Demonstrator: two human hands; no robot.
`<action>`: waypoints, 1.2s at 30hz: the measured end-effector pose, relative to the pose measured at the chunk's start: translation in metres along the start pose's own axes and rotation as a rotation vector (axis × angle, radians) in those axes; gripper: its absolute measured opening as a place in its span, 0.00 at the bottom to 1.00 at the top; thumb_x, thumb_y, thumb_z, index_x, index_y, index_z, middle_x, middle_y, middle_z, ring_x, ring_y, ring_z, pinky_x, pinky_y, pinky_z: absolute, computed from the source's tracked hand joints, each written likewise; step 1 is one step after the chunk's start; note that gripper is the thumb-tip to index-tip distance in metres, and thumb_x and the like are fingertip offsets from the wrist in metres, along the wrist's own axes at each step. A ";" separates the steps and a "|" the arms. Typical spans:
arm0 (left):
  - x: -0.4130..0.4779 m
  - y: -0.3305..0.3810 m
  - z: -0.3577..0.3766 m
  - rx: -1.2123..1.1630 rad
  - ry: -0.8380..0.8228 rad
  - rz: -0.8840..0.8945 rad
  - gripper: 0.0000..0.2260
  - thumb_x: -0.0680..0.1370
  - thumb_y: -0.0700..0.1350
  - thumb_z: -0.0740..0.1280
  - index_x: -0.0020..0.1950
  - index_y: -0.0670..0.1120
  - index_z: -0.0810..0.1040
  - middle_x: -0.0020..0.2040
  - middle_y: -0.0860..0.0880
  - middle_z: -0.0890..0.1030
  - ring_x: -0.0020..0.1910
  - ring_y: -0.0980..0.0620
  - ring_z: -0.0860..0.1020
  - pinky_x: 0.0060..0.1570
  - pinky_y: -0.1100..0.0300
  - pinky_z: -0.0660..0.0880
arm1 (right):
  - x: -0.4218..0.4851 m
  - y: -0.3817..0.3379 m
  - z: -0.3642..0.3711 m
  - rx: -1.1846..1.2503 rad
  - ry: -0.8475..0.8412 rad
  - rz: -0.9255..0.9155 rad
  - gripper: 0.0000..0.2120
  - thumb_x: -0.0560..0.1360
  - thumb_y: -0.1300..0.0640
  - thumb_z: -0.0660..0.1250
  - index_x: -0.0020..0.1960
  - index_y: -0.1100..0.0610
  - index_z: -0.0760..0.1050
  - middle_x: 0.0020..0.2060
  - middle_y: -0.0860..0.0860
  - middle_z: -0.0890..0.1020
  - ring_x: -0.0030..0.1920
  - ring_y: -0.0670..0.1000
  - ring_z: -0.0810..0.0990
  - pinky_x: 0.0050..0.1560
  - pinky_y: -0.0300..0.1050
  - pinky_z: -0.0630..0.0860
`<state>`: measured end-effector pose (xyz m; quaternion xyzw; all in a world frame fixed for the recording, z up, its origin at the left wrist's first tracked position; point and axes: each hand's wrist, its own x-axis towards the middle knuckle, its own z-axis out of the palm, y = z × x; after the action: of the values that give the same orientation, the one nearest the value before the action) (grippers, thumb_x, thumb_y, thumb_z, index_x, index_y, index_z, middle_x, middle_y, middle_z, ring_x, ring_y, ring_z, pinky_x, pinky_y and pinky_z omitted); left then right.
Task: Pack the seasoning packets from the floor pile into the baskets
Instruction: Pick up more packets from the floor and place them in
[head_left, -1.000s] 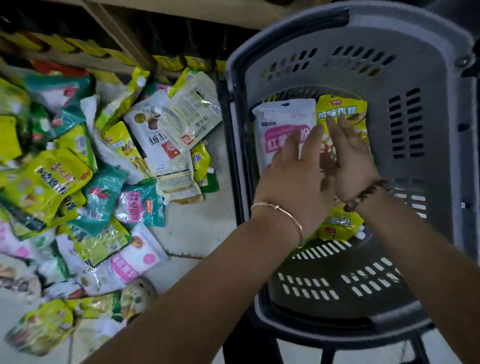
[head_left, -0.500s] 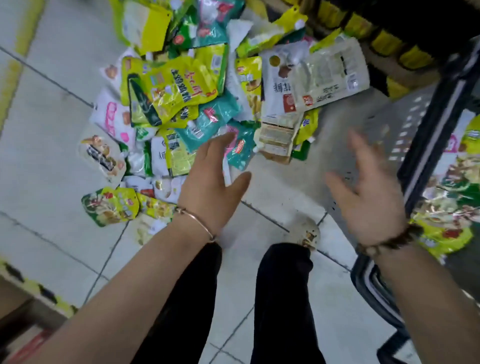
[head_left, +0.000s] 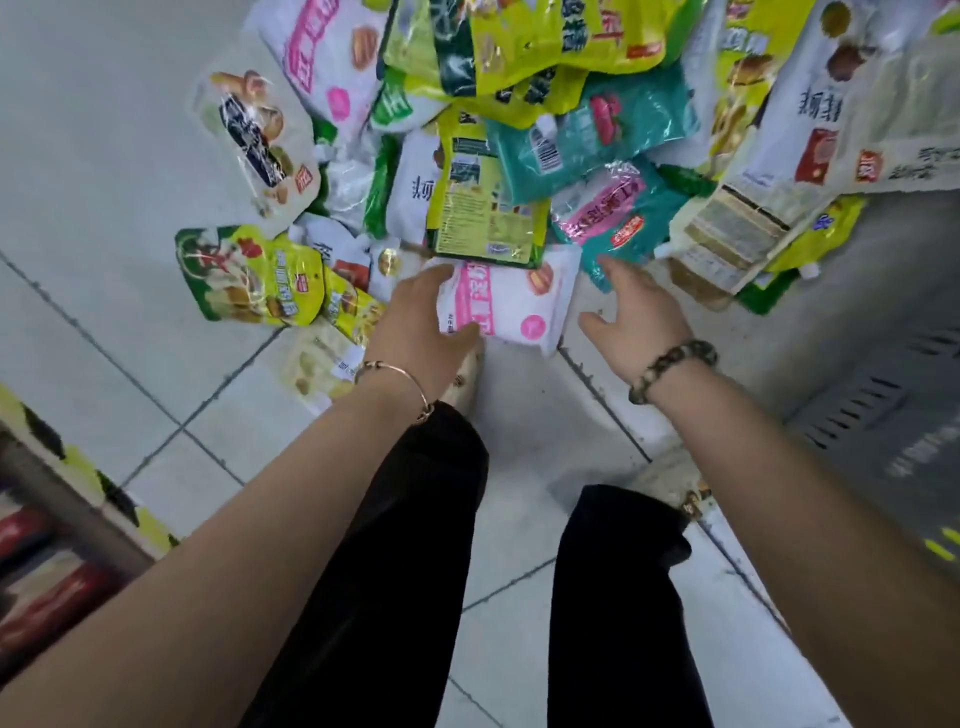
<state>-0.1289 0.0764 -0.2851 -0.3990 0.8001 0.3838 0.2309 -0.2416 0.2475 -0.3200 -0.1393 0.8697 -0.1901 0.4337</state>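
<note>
Left hand (head_left: 415, 322) is on a white packet (head_left: 514, 306) with a pink label — thumb under its near edge, fingers over the top, pinching its left end. The packet lies on the floor (head_left: 104, 156) at the near edge of the pile (head_left: 519, 104), tucked under a yellow-green packet (head_left: 483, 208) showing its printed back panel. Right hand (head_left: 644, 317) hovers just beside it, fingers spread, holding nothing, near a teal packet (head_left: 618, 218) with pink lettering. The print is Chinese, upside down — too blurred to read. A grey slotted basket (head_left: 872, 405) sits at the right.
</note>
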 end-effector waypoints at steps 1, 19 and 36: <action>0.010 -0.010 0.005 -0.005 0.000 -0.015 0.27 0.74 0.45 0.69 0.71 0.46 0.66 0.69 0.45 0.69 0.64 0.45 0.72 0.62 0.55 0.68 | 0.012 0.000 0.012 -0.015 -0.030 -0.005 0.28 0.75 0.57 0.66 0.73 0.56 0.61 0.69 0.58 0.68 0.67 0.57 0.69 0.64 0.47 0.66; 0.091 -0.230 0.029 -0.069 0.135 -0.630 0.22 0.73 0.49 0.69 0.65 0.44 0.72 0.62 0.43 0.76 0.59 0.43 0.75 0.54 0.57 0.69 | 0.117 -0.004 0.142 -0.546 -0.133 -0.209 0.30 0.73 0.56 0.64 0.72 0.59 0.60 0.69 0.60 0.64 0.66 0.61 0.65 0.68 0.52 0.60; 0.086 -0.284 0.025 0.412 0.052 -0.488 0.49 0.58 0.57 0.80 0.71 0.48 0.57 0.66 0.41 0.66 0.67 0.42 0.67 0.65 0.45 0.64 | 0.132 0.012 0.164 -0.634 -0.073 -0.017 0.53 0.63 0.32 0.70 0.73 0.62 0.53 0.69 0.61 0.63 0.70 0.60 0.60 0.72 0.54 0.51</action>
<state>0.0550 -0.0536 -0.4803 -0.5338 0.7472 0.1367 0.3715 -0.1879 0.1702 -0.5085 -0.2816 0.8683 0.0920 0.3977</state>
